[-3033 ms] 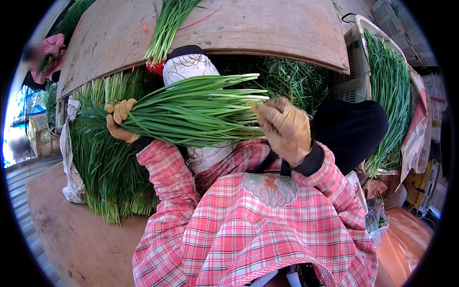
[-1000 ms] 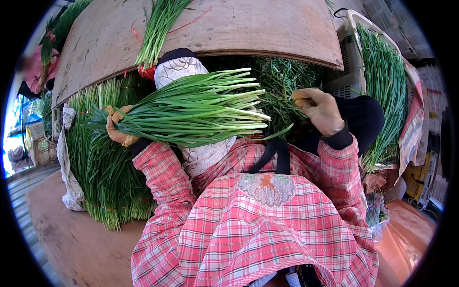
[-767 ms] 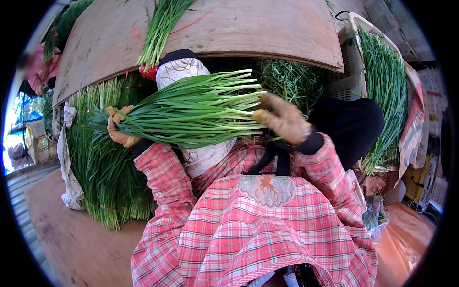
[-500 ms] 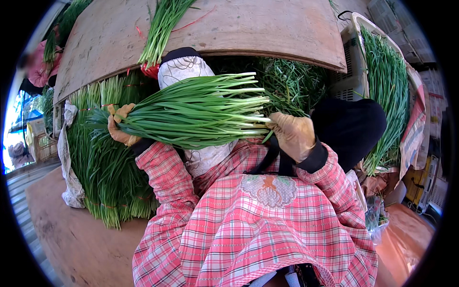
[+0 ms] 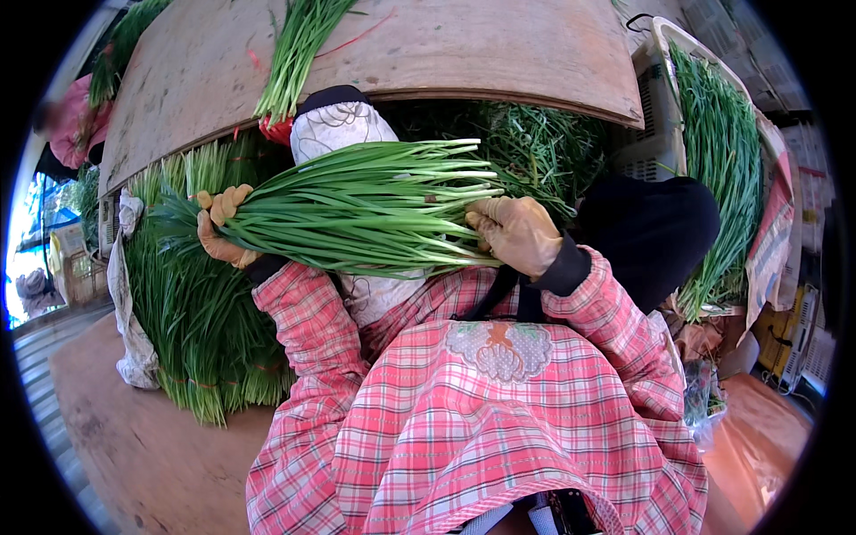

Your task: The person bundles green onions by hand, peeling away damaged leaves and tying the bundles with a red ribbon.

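Observation:
A loose bunch of garlic chives lies sideways across my lap, pale stem ends to the right and green leaf tips to the left. My gloved left hand is wrapped round the leafy end. At the stem end, my gloved right hand has its fingers curled and pinched on some of the lower stems; the fingertips are partly hidden. Left of my lap, tied bunches of chives are piled with red bands round them.
A wooden board spans the far side, with another bunch of chives and red ties on it. Loose green trimmings lie beneath its edge. At the right stands a pale plastic crate full of chives. A person in pink is far left.
My right hand has moved left, from the tips of the stems further in along them. My left hand keeps its hold on the leafy end, almost unmoved.

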Motion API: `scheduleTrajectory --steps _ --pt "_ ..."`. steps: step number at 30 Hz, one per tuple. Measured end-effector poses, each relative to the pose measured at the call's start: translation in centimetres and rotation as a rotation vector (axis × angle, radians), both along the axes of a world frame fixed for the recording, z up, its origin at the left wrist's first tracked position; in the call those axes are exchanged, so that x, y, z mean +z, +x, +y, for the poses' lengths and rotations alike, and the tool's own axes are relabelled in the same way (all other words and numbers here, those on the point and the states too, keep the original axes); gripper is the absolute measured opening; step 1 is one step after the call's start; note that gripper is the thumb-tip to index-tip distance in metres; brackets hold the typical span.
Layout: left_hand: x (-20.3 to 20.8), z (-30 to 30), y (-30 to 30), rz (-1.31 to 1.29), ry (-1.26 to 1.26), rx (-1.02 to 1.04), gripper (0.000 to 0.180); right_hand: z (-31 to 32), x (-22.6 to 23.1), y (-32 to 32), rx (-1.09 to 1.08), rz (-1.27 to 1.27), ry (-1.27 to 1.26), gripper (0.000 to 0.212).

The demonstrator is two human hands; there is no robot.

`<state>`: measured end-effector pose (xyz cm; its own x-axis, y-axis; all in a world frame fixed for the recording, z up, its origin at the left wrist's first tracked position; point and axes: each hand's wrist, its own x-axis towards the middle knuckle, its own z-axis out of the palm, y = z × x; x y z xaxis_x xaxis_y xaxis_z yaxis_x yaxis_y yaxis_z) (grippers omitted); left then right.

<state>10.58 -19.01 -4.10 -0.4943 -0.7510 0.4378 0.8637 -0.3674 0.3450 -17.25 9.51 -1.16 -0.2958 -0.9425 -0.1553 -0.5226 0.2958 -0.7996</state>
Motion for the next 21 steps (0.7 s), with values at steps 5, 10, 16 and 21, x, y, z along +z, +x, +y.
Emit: scheduleTrajectory --steps 5,10,16,21 --pt "0.1 0.7 0.5 -0.066 0.094 0.109 0.017 -0.6 0.3 0.8 -0.120 0.319 -0.274 0.047" --pt "-0.6 0.5 0.8 -0.062 0.108 0.092 0.017 -0.9 1.1 1.1 -0.131 0.091 -0.072 0.036" --pt "0.7 1.3 -0.7 0.011 0.150 0.053 0.017 -1.8 -1.9 2.0 -0.316 -0.515 -0.185 0.021" --pt "0.4 1.1 -0.1 -0.058 0.088 0.111 0.018 0.4 3.0 0.2 0.027 -0.696 -0.054 0.007"
